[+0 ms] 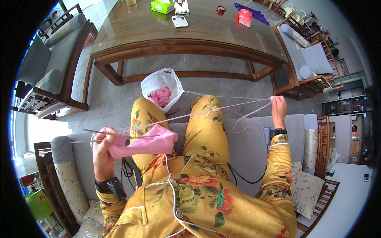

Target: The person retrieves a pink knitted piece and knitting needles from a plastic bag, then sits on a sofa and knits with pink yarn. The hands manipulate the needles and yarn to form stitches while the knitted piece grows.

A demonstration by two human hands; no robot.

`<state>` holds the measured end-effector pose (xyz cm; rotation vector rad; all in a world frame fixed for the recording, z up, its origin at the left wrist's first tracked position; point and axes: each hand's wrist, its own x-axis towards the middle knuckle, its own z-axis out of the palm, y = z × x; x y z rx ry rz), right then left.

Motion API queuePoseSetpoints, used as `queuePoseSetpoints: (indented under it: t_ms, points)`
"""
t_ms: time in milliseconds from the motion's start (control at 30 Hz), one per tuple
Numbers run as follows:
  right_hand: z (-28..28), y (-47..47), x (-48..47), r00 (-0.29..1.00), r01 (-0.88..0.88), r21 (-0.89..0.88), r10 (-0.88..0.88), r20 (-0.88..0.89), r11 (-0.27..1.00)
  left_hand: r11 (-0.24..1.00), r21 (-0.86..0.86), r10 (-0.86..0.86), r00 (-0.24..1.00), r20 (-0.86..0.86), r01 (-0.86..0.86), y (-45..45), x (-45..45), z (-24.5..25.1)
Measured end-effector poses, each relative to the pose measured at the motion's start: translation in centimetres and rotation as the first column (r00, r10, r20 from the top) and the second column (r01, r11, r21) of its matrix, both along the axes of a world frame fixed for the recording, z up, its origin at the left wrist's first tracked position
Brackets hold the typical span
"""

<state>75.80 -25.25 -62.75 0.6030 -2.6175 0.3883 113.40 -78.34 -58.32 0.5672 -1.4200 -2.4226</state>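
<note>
My left hand [103,142] grips a piece of pink knitting [148,142] together with thin metal knitting needles [86,141], whose tips stick out on both sides. The knitting hangs above my left thigh. Out to the right, my right hand [278,108] pinches a strand of pink yarn [205,112], drawn taut across my knees from the work. Further strands run from that hand to a white plastic bag [175,80] on the floor. Inside the bag lies a bundle of pink yarn [160,96]. Loose loops of yarn droop below my right hand.
I sit on a grey sofa [247,154]. Ahead stands a glass-topped wooden table [196,32] bearing a phone on a stand [180,15], a green tissue pack [161,6], a red pack [245,17] and a tape roll [221,9]. Black cables [250,180] lie beside my thighs.
</note>
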Motion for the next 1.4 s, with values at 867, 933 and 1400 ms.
queuePoseSetpoints:
  t_ms: [867, 933, 1400]
  points:
    - [-6.6, 0.4, -1.2, 0.839, 0.531, -0.847, 0.119, 0.53, 0.03, 1.0, -0.001, 0.003, 0.994, -0.111, -0.003, -0.5, 1.9, -0.8]
    - [-9.0, -0.5, 0.4, 0.84, 0.537, -0.841, 0.045, 0.54, 0.07, 1.0, -0.024, 0.005, 0.996, -0.093, -0.007, -0.4, 2.2, -0.7]
    - [-12.8, -2.7, 22.6, 0.903, 0.058, -0.344, 0.098, 0.418, 0.937, 0.993, 0.1, -0.045, 0.973, -0.226, 0.07, -2.2, 2.4, -1.7]
